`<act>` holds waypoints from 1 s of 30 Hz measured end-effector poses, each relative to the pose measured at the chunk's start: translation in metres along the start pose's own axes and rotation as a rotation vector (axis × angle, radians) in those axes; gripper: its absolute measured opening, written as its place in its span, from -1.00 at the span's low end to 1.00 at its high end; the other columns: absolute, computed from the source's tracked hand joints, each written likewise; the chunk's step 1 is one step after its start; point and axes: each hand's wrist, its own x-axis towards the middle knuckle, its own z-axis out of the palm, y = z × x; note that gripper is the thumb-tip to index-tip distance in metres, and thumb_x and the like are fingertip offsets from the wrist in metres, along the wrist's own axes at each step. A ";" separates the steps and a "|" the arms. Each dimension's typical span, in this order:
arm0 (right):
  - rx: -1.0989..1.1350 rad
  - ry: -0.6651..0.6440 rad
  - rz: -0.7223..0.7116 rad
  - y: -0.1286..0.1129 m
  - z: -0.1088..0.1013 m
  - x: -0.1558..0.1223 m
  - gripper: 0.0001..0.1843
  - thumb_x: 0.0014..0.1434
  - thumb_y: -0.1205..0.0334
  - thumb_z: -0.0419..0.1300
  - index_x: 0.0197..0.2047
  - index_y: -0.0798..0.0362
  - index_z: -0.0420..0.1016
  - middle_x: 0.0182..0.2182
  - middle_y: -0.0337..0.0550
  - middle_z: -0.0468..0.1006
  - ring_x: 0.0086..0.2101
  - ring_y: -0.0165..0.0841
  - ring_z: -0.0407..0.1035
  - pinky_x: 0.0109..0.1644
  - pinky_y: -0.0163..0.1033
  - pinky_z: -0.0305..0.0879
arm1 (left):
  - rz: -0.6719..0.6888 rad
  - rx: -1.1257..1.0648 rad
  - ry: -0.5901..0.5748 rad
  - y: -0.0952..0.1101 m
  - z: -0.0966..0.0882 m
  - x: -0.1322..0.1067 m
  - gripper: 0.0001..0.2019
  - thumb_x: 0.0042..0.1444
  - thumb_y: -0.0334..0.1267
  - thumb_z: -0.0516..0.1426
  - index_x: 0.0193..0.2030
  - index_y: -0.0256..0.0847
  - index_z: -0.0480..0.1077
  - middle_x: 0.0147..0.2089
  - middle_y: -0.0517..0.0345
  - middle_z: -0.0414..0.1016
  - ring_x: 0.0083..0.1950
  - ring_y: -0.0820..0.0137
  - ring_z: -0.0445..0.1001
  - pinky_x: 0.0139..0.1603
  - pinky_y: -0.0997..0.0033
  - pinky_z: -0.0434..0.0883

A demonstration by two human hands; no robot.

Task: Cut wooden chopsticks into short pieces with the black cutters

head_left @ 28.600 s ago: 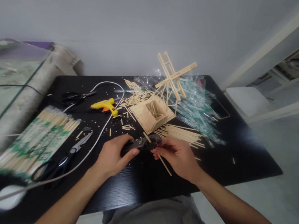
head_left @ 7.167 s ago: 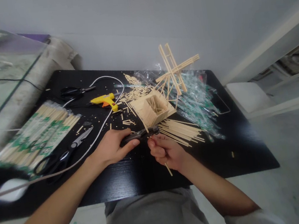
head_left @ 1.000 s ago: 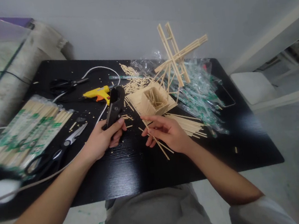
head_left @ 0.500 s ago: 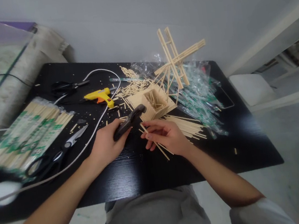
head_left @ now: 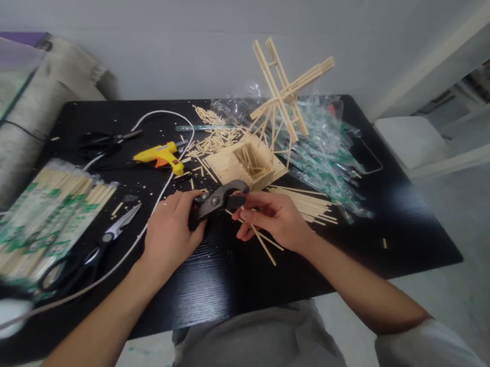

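My left hand (head_left: 172, 226) is closed round the handles of dark pruning shears (head_left: 216, 200), whose curved jaws point right. Between the fingertips of my right hand (head_left: 277, 218) is a thin wooden chopstick (head_left: 262, 244), slanting down toward me. Its upper end meets the jaws of the shears; whether they bite into it I cannot make out. A second stick shows beneath that hand. Just behind the jaws sits a square box built of sticks (head_left: 249, 168) on a flat stick base, with a cross-shaped stick frame (head_left: 281, 97) rising behind it.
A yellow glue gun (head_left: 157, 154) lies behind my left hand, its white cord crossing the black table (head_left: 205, 291). Scissors (head_left: 107, 236) and packed chopsticks (head_left: 41, 216) are at left. Loose sticks (head_left: 306, 204) and crumpled wrappers (head_left: 325, 155) lie at right, cut bits (head_left: 217, 142) at the back.
The shears have turned from pointing up and away to lying nearly level, jaws now at the chopstick's upper end. My right hand has barely moved.
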 end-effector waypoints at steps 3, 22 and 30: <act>-0.006 0.001 0.006 -0.001 0.000 -0.001 -0.72 0.15 0.11 0.47 -0.12 0.06 0.64 -0.28 -0.18 0.70 -0.44 -0.36 0.64 -0.34 -0.25 0.68 | -0.009 0.028 -0.017 0.001 0.000 0.000 -0.62 0.20 -0.24 0.09 0.13 -0.27 0.44 -0.04 -0.13 0.59 -0.05 0.00 0.57 -0.04 0.09 0.47; -0.040 0.028 -0.015 0.002 0.000 0.000 -0.73 0.14 0.09 0.47 -0.19 0.08 0.66 -0.31 -0.17 0.69 -0.45 -0.36 0.64 -0.34 -0.25 0.68 | -0.128 0.115 -0.171 0.006 -0.003 0.000 -0.73 0.20 -0.25 0.10 0.03 -0.21 0.44 -0.13 -0.04 0.62 -0.13 0.08 0.62 -0.21 0.26 0.40; -0.061 0.039 -0.010 0.001 0.000 0.001 -0.70 0.12 0.05 0.48 -0.20 0.09 0.66 -0.30 -0.15 0.69 -0.45 -0.35 0.63 -0.33 -0.21 0.68 | -0.101 0.106 -0.153 0.005 -0.003 0.000 -0.68 0.22 -0.24 0.09 0.08 -0.22 0.43 -0.08 -0.08 0.61 -0.09 0.05 0.62 -0.14 0.21 0.43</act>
